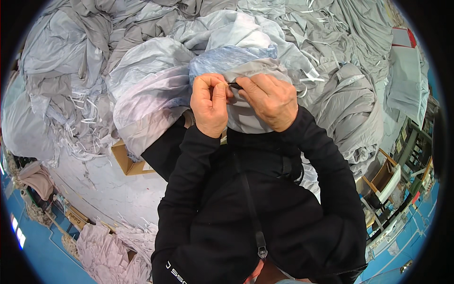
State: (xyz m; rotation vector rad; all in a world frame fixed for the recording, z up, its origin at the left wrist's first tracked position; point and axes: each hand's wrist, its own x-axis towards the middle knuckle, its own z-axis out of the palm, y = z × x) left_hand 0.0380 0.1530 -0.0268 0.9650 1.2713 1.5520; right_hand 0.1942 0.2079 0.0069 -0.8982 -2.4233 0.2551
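Both my hands are up together over the grey garment (246,111), right in the middle of the heap. My left hand (209,105) is curled shut, thumb and forefinger pinching the fabric edge at the top; the other fingers fold into the palm, so I can't see what lies under them. My right hand (270,100) is closed too, fingertips pinching a small dark tool (235,85), and only a short dark sliver of it shows between my two thumbs. Whether it's a snipper or a picker, I can't tell; the rest is buried in my grip. The garment's edge bunches just above my knuckles, with a mottled blue fabric (231,57) behind it. Most of the piece drops away under my hands and black sleeves (312,156), so its shape is hidden. All round lies the pile of grey and pale cloth (118,57), strewn with thin white strips. A cardboard box (128,161) pokes out at my left, half covered by cloth. At the right rim there's shelving, bent and too small to read.
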